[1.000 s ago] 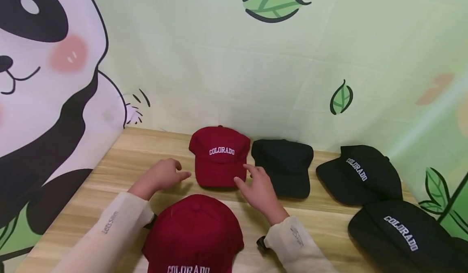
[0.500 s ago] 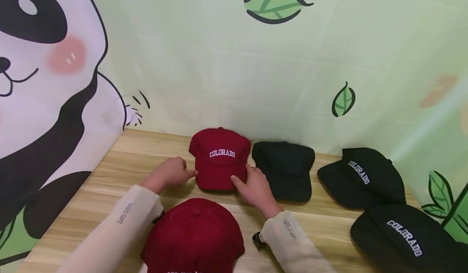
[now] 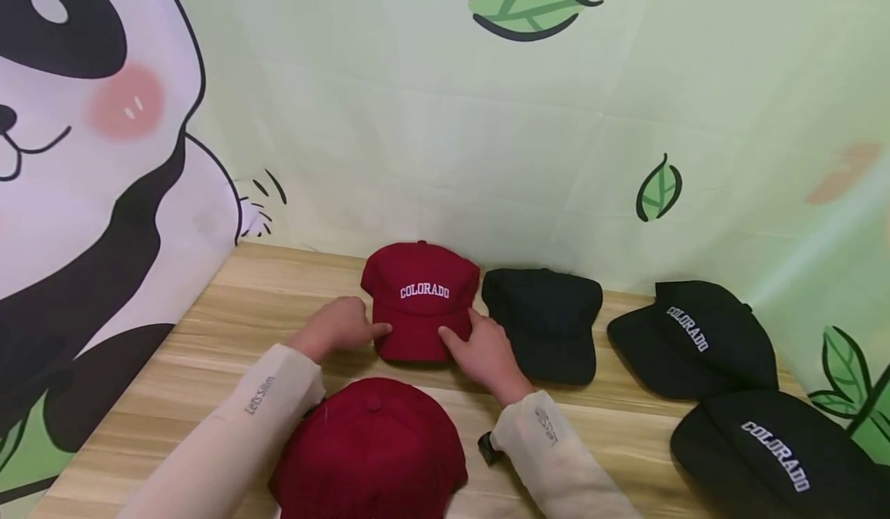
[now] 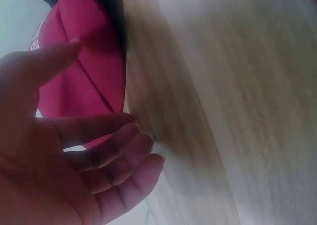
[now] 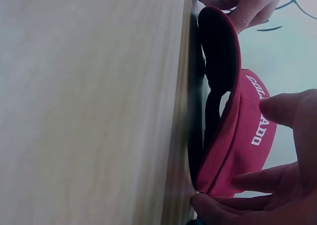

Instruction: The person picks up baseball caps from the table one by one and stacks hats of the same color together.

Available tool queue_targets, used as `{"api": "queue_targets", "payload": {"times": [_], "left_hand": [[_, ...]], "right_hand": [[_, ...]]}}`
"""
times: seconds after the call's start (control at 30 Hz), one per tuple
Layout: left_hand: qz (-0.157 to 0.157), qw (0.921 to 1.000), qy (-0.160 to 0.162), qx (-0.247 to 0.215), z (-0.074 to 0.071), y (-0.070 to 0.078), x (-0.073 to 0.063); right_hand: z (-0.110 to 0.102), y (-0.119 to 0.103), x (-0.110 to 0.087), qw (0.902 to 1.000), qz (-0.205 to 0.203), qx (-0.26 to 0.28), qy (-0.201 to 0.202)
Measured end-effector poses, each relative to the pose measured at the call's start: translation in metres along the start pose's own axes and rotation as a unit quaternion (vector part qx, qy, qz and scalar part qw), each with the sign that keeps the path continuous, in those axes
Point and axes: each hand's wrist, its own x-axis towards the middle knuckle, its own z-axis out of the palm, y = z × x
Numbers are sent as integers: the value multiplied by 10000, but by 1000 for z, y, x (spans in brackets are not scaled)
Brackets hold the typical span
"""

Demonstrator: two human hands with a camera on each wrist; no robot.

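Note:
A red baseball cap [image 3: 422,303] lettered COLORADO sits on the wooden table, brim toward me. My left hand [image 3: 339,324] is at the brim's left side. In the left wrist view, its thumb overlaps the brim and its loosely bent fingers [image 4: 111,131] lie by the edge. My right hand [image 3: 487,349] is at the brim's right side, thumb over the brim. In the right wrist view, its fingers [image 5: 262,180] reach to the cap's side, fairly straight. Neither hand is closed round the cap. Nearest me lies a second red cap [image 3: 371,449], crown up.
A plain-fronted black cap [image 3: 545,322] stands just right of the red one. Two black COLORADO caps [image 3: 695,337] lie farther right, one overlapping the other in view. The wooden table [image 3: 278,272] ends at a panda-and-leaf backdrop [image 3: 361,133].
My left hand has moved right to the brim of the far red cap. My right hand has shifted slightly left, its thumb coming over the brim. The caps stay in place.

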Motion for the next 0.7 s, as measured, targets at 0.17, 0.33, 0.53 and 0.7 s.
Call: {"api": "queue_targets", "payload": {"times": [0.17, 0.33, 0.53, 0.7], "left_hand": [[136, 9999, 2, -61, 4, -1, 5], [181, 9989, 45, -437, 7, -3, 9], [-20, 9951, 34, -987, 8, -5, 10], [-222, 9879, -90, -1533, 7, -7, 9]], "right_hand": [[3, -3, 3, 9999, 125, 9, -18], [6, -6, 5, 9994, 221, 240, 66], [9, -4, 5, 9952, 318, 841, 388], [11, -1, 5, 9848, 595, 1508, 627]]}}
